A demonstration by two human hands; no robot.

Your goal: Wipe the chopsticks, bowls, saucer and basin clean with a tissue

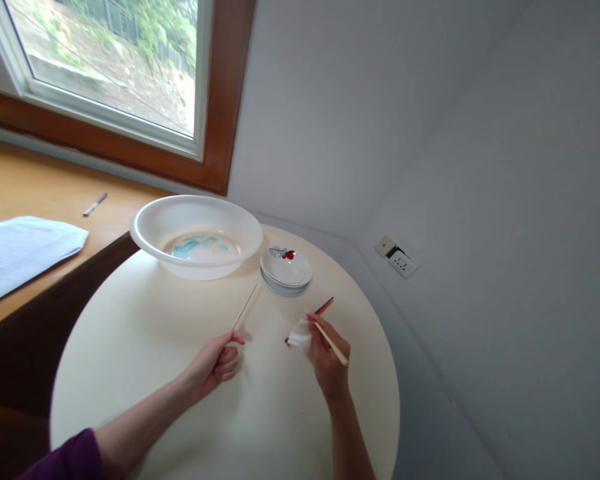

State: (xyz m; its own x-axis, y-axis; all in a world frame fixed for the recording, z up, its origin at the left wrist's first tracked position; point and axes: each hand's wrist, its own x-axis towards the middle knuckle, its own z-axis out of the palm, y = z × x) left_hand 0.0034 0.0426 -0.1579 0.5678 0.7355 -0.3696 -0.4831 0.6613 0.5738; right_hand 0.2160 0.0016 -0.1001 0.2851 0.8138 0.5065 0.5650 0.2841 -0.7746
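My left hand (pixel 219 360) is closed over the white round table, gripping a thin wooden chopstick (pixel 245 307) that points up and away. To the right, my right hand (pixel 330 353) is closed around another pale chopstick (pixel 335 347), slanted across the fingers. A crumpled piece of white tissue (pixel 300 335) shows at these fingertips. Beside it a thin red stick with dark ends (pixel 325 306) sticks out past the fingers; its middle is hidden, and whether it is held or lies on the table is unclear. Small stacked plates (pixel 286 268), the top one with a red flower, stand beyond both hands.
A white plastic basin (pixel 145 243) with blue marks at its bottom stands at the table's (pixel 130 347) far side. On the wooden desk (pixel 35 180) at left lie white paper (pixel 25 257) and a pen (pixel 95 205). Walls and a socket (pixel 403 263) border the right.
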